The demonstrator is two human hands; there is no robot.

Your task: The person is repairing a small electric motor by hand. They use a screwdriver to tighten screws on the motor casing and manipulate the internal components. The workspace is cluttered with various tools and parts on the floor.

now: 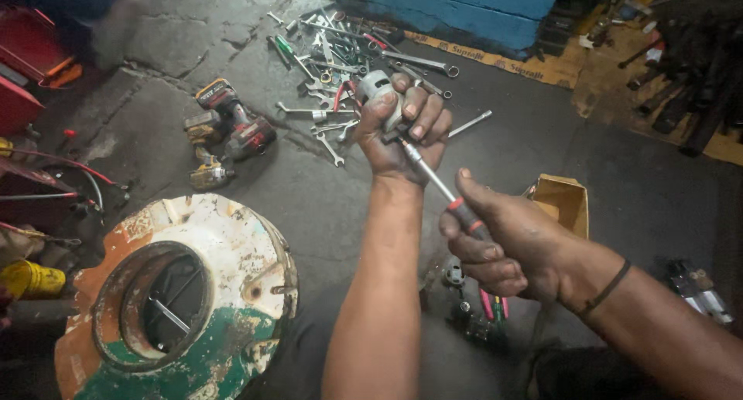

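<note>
Fingers of left hand [404, 129]: curled tight around the grey metal part [377, 83], thumb side up, nails facing the camera.
Fingers of right hand [495, 241]: wrapped around the ratchet handle [466, 216], thumb lying along the top, pointing up the bar.
Where the tool is: held up in the air between both hands, above the dark floor [503, 148].
Long line of the tool: slanting, from low on the right at the red and black grip to high on the left at the shiny steel bar [427, 171] and the grey metal part.
Which way from the right fingers: grey part lies up and to the left, at the far end of the bar.
Nearer hand: left hand, already touching and covering most of the grey part; right hand well apart from it, at the grip end.
How the tool joins the part: hidden inside the left fist, cannot tell.
Near by on the floor: pile of spanners [340, 51] behind the left hand, power drills [228, 125] to the left, rusty white and green round housing [186, 291] low on the left, small cardboard box [563, 200] just behind the right hand.
</note>
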